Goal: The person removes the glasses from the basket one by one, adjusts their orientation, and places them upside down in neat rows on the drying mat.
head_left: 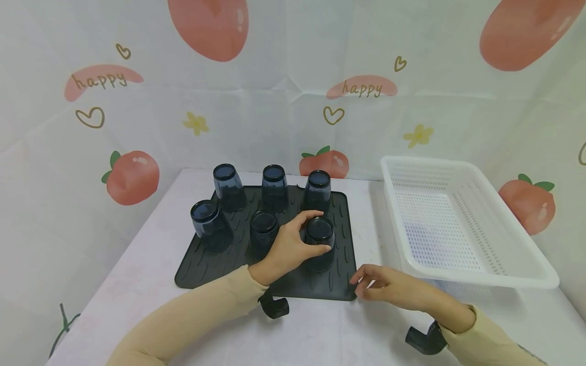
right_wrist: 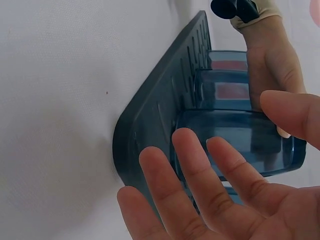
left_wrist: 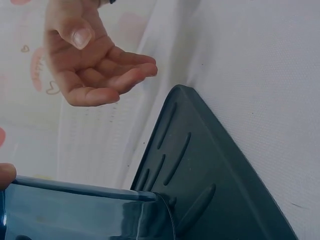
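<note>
My left hand holds a dark blue glass at the front right of a black ribbed mat, thumb on the near side and fingers on the far side. The glass stands narrow end up on the mat. Beside it in the front row are a middle glass and a left glass. My right hand hovers by the mat's near right corner, holding nothing. In the right wrist view its fingers are spread in front of the held glass.
More blue glasses stand in the back row: one at left, one in the middle, one at right. A white perforated basket sits right of the mat on the white table. A printed curtain hangs behind.
</note>
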`<action>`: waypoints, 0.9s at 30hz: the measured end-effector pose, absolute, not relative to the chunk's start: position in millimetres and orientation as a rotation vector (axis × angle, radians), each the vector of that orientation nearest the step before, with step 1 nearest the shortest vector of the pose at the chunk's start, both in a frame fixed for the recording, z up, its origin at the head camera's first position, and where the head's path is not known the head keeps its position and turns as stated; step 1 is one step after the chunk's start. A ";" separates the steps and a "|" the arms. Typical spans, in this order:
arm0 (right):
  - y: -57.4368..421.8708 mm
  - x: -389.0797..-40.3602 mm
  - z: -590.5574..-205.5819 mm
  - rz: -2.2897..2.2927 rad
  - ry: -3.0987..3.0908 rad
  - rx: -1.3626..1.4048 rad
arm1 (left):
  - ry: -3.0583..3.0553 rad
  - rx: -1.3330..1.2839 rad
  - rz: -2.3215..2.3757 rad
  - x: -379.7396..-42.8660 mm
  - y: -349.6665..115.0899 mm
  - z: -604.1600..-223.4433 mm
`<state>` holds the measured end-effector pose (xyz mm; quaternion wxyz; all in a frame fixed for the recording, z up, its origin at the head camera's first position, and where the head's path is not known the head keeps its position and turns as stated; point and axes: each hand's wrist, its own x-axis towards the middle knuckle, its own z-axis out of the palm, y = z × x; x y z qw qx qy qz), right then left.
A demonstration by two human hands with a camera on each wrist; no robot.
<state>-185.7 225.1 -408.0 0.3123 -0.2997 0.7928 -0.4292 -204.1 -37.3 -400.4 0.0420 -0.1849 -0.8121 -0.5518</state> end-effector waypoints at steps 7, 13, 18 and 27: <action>224.2 -186.1 -407.5 -1.139 2.082 -0.796 | -2.486 -0.554 -1.688 -207.4 -38.4 -405.1; 224.4 -186.2 -408.8 -1.149 2.078 -0.797 | -2.469 -0.578 -1.693 -210.0 -38.9 -410.3; 223.7 -186.2 -410.0 -1.182 2.048 -0.790 | -2.461 -0.596 -1.707 -211.8 -38.9 -413.3; 224.0 -186.2 -414.2 -1.172 2.042 -0.763 | -2.469 -0.604 -1.722 -213.5 -39.4 -416.0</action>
